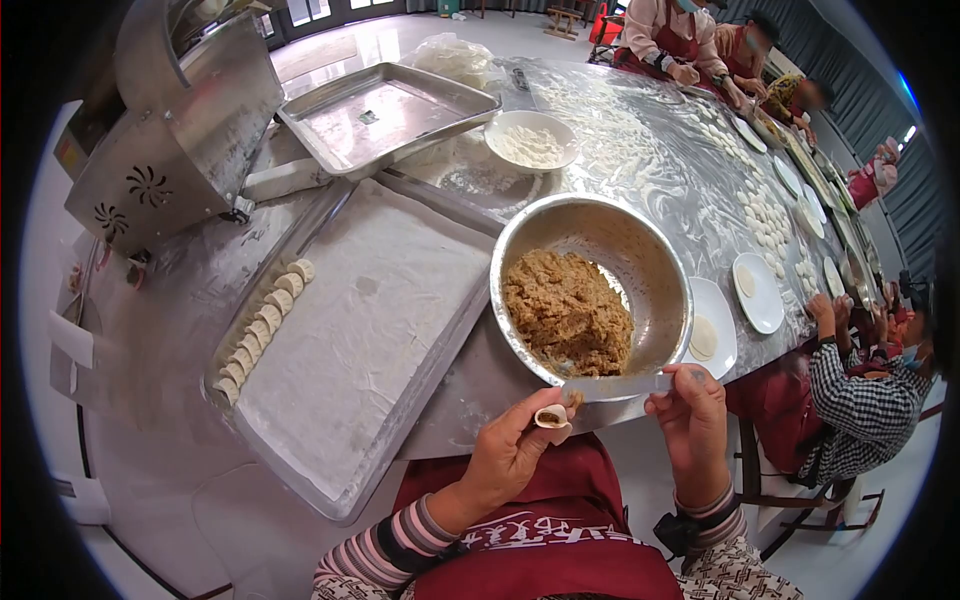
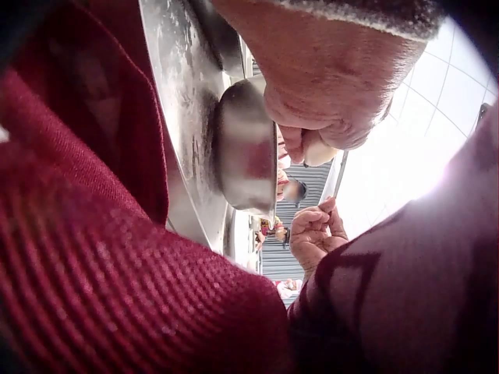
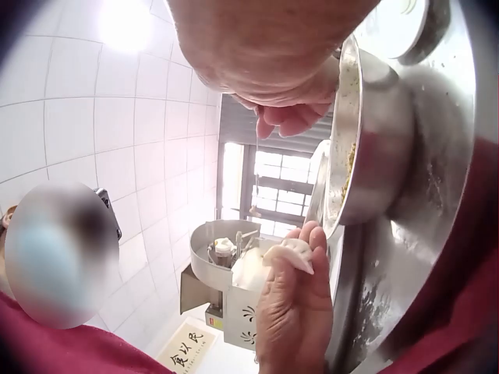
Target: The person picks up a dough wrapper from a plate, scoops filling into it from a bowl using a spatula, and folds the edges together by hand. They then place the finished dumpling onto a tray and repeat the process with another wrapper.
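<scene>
In the head view my left hand (image 1: 500, 455) holds a partly folded dumpling (image 1: 551, 416) between thumb and fingers, brown filling showing at its open end. My right hand (image 1: 697, 425) pinches the handle end of a flat metal filling spatula (image 1: 618, 387), whose blade reaches left to the dumpling, a bit of filling near its tip. Both hands are at the near rim of a steel bowl (image 1: 655, 250) holding a mound of brown filling (image 1: 568, 310). In the right wrist view the pale dumpling (image 3: 290, 254) lies in the left fingers, its edge folded over.
Left of the bowl, a cloth-lined tray (image 1: 350, 330) bears a row of finished dumplings (image 1: 262, 330). Behind stand an empty metal tray (image 1: 390, 110), a flour bowl (image 1: 532, 140) and a steel machine (image 1: 170, 150). A plate (image 1: 722, 310) with wrappers (image 1: 703, 338) is at right; other people work farther off.
</scene>
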